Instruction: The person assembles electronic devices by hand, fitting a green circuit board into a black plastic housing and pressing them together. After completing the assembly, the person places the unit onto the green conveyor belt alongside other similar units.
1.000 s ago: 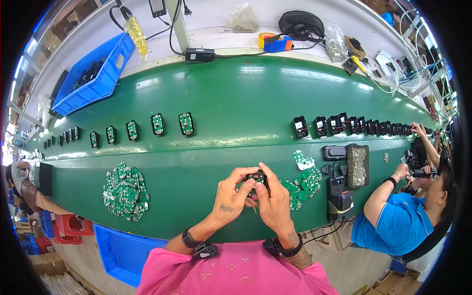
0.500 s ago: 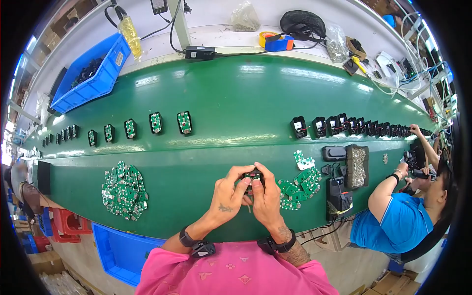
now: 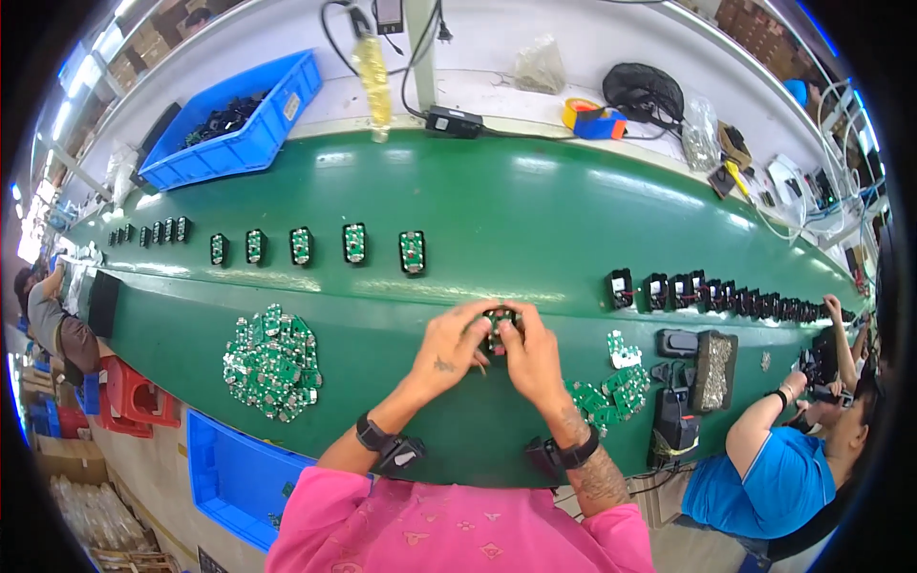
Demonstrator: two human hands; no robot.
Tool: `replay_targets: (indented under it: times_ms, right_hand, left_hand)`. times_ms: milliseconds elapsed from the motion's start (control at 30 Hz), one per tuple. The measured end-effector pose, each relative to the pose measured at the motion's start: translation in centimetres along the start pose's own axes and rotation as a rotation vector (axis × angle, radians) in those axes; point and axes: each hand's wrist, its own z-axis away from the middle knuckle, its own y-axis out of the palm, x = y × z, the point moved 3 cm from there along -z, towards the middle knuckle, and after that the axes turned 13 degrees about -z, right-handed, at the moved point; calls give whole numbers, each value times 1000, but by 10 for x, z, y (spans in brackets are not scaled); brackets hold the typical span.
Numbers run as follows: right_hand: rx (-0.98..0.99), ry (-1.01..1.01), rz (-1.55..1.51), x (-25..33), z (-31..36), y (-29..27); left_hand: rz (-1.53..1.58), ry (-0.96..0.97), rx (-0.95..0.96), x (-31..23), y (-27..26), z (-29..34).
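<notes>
Near the middle of the bench, both hands hold one small black plastic housing with a green circuit board (image 3: 496, 333) in its opening. My left hand (image 3: 453, 346) is closed around its left side, with the thumb at the board. From the right, my right hand (image 3: 531, 351) grips it, thumb pressed on the board. Fingers hide much of the housing. A pile of loose green circuit boards (image 3: 274, 363) lies to the left, and a smaller group of boards (image 3: 619, 390) lies close to my right wrist.
Black housings with boards (image 3: 412, 252) stand in a row at the left; black housings with wires (image 3: 659, 292) line the right. A tray of small metal parts (image 3: 714, 371) sits beside a black power tool (image 3: 676, 420). A blue bin (image 3: 229, 124) stands behind. A co-worker (image 3: 778, 468) sits right.
The view has shifted, so the bench appears further right and lower. Both hands have moved the housing slightly away from my body; its reddish part now shows at the near end.
</notes>
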Motion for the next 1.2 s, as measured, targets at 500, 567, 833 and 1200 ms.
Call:
replay_targets:
  times_ms: [500,567,833,1200]
  right_hand:
    - [11,37,253,-44,-129,52]
    - [-50,33,428,-20,-111,32]
    - [-484,367,853,-7,-23,-163]
    - [-83,357,330,10,2,-90]
  left_hand:
    - [-839,126,-326,16,-115,-34]
    - [-861,9,-240,2,-111,19]
    - [-1048,-114,-188,27,-98,108]
    - [-221,39,-175,-37,10,70]
